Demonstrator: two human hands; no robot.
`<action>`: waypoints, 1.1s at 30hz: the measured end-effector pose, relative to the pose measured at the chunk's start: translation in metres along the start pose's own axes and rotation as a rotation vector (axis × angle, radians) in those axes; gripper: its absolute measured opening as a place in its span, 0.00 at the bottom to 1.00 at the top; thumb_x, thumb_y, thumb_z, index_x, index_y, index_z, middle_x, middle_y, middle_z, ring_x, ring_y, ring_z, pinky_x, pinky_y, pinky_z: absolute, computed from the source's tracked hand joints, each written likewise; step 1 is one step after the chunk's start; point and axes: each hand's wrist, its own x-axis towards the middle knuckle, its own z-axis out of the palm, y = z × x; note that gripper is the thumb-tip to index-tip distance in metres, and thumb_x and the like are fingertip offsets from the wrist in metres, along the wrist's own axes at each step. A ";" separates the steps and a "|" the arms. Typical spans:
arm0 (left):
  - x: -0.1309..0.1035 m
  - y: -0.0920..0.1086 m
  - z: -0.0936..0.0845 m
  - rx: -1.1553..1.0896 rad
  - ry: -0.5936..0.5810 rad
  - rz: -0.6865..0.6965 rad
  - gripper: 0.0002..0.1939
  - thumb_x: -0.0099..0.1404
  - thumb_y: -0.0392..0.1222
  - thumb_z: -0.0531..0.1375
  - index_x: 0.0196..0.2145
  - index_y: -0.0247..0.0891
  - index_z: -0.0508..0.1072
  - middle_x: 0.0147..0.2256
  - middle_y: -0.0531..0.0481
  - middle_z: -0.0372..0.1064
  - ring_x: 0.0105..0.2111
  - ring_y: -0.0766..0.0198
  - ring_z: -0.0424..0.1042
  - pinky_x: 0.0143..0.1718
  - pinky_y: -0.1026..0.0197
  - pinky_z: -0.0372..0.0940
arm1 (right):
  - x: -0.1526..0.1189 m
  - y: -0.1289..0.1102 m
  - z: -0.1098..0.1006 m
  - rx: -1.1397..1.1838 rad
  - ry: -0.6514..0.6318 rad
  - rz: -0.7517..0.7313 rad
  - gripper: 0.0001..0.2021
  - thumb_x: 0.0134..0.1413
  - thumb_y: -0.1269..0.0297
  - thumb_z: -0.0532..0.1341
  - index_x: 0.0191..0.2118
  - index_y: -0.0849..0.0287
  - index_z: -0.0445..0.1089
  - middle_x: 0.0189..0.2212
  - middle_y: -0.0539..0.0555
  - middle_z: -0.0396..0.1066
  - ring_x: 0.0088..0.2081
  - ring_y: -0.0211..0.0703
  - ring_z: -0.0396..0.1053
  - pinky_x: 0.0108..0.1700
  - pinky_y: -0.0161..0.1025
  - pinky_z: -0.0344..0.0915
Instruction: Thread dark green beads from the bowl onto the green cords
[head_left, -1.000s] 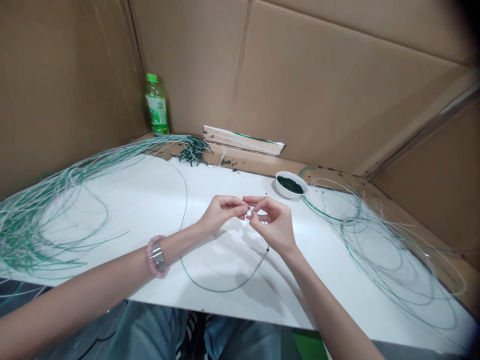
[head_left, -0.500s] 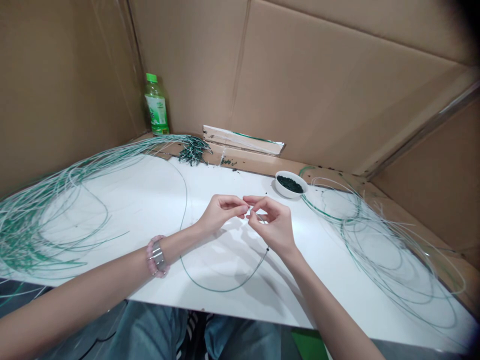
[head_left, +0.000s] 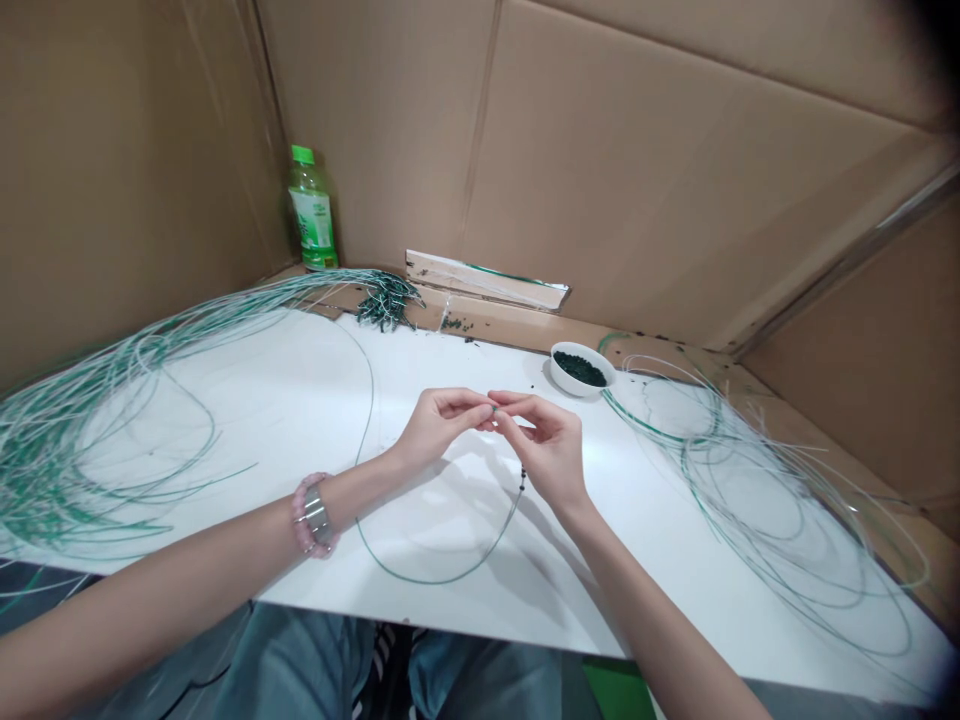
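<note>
My left hand, with a pink beaded bracelet at its wrist, is closed in a pinch. Its fingertips meet those of my right hand, pinched as well. A small dark bit shows where they touch; its details are too small to make out. From under my right hand a thin green wire hangs in a loop and passes behind my left forearm, its far part lying on the white tabletop. Several small dark beads sit on it just below my right hand. The wire's end is hidden by my fingers.
Dark beads fill a white bowl behind my right hand. A large bundle of green and white wires lies left, its beaded ends at the back. More wires coil right. A green bottle stands against the cardboard wall.
My fingertips have come together from slightly apart. The hanging wire has shifted a little left near my right hand, and more of its dark beads show there.
</note>
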 end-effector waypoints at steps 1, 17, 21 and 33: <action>0.000 0.000 0.000 0.002 0.014 0.004 0.08 0.50 0.41 0.66 0.27 0.33 0.77 0.25 0.50 0.74 0.27 0.66 0.72 0.33 0.64 0.67 | 0.000 0.000 -0.001 -0.024 0.009 -0.007 0.04 0.48 0.65 0.63 0.29 0.59 0.72 0.35 0.56 0.75 0.40 0.44 0.73 0.32 0.36 0.73; -0.001 0.000 0.000 0.050 0.040 0.048 0.08 0.49 0.40 0.66 0.27 0.33 0.77 0.25 0.49 0.74 0.26 0.65 0.72 0.33 0.63 0.68 | 0.002 -0.007 -0.005 -0.515 0.026 -0.343 0.06 0.49 0.73 0.58 0.25 0.56 0.68 0.23 0.50 0.69 0.26 0.38 0.62 0.30 0.37 0.64; 0.000 0.000 -0.001 0.047 0.030 0.055 0.07 0.50 0.39 0.66 0.27 0.33 0.77 0.25 0.48 0.74 0.26 0.66 0.72 0.32 0.64 0.67 | 0.002 -0.006 -0.005 -0.524 0.019 -0.359 0.06 0.49 0.73 0.58 0.25 0.57 0.68 0.23 0.50 0.68 0.25 0.38 0.62 0.29 0.37 0.64; -0.001 -0.001 -0.001 0.097 0.010 0.091 0.06 0.52 0.39 0.65 0.27 0.33 0.77 0.26 0.48 0.74 0.27 0.66 0.72 0.32 0.65 0.67 | 0.003 -0.006 -0.005 -0.512 0.017 -0.360 0.06 0.48 0.73 0.57 0.25 0.57 0.67 0.23 0.50 0.68 0.26 0.37 0.63 0.28 0.36 0.64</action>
